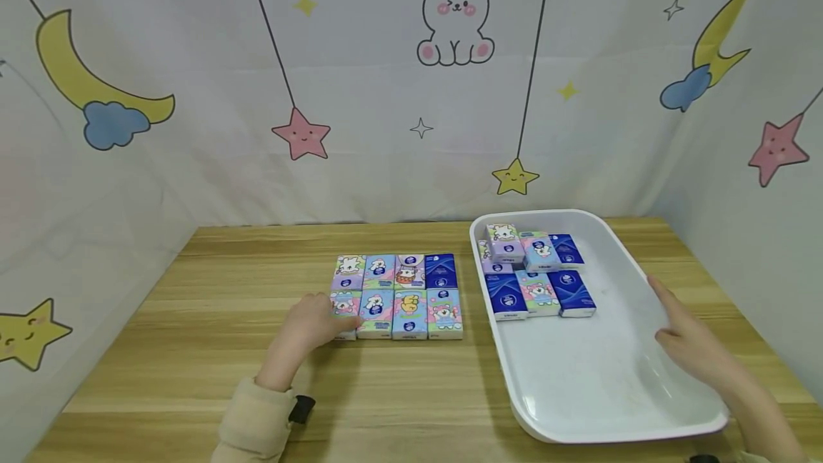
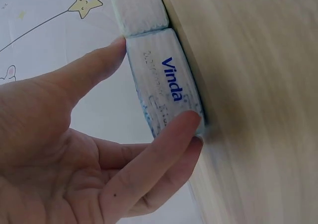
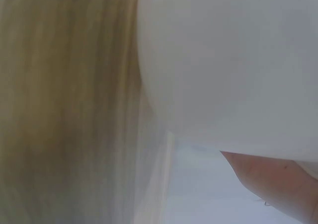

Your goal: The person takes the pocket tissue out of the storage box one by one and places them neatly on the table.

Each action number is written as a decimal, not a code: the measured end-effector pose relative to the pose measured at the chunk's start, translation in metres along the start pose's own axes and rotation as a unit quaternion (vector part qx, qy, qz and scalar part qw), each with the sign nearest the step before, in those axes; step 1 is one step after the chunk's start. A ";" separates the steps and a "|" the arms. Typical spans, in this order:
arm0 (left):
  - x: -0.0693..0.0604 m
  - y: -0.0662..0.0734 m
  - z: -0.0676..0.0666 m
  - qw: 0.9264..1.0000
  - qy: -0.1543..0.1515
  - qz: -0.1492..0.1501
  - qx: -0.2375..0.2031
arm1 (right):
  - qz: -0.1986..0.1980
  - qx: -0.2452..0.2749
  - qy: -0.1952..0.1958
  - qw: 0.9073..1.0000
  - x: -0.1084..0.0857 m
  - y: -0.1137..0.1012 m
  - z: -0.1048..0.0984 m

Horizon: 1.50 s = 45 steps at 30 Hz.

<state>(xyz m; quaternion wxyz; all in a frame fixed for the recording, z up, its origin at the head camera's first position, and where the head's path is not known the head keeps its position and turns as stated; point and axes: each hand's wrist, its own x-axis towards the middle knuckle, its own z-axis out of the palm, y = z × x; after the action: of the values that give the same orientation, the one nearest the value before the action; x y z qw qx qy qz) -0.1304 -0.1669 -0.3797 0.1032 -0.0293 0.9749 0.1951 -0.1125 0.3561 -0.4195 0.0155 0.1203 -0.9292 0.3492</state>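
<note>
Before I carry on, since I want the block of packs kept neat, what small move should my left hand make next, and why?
Probably ease the front-left pack straight up: the left hand has its thumb and fingers around it, and neighbouring packs sit close beside and behind it, so a sideways pull might shift them.

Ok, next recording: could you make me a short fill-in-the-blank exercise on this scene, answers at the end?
1. On the wooden table, the tissue packs lie in two rows of ____ each.
2. In the head view, the left hand is at the ____ end of the front row.
3. In the left wrist view, the large blue word on the nearest pack reads ____.
4. The tray holding more packs is ____ in colour.

Missing words: four; left; Vinda; white.
</note>
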 end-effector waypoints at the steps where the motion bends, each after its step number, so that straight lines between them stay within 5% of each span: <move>1: 0.000 0.000 0.000 1.000 -0.001 0.000 0.000 | 0.000 0.000 0.000 1.000 0.000 0.000 0.000; 18: -0.001 0.006 -0.003 1.000 -0.004 -0.008 0.020 | 0.031 0.006 -0.021 0.999 0.000 -0.003 -0.003; 25: -0.011 0.018 -0.009 0.999 0.026 0.004 0.033 | 0.014 -0.003 -0.008 1.000 -0.002 -0.001 -0.003; 29: -0.017 0.034 -0.012 0.996 0.074 0.048 0.031 | 0.012 -0.002 -0.010 1.000 -0.001 -0.002 -0.003; 34: -0.016 0.059 -0.013 0.983 0.118 0.138 0.024 | 0.030 0.012 -0.023 0.999 0.001 -0.005 -0.003; 45: 0.009 0.116 -0.008 0.963 0.076 0.258 0.027 | 0.043 0.011 -0.027 0.999 0.001 -0.006 -0.004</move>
<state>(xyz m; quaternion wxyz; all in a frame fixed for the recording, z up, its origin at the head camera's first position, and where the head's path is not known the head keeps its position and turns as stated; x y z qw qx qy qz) -0.1524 -0.0635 -0.3310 -0.0240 0.2113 0.9592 0.1862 -0.1122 0.3546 -0.4126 -0.0263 0.0894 -0.9297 0.3562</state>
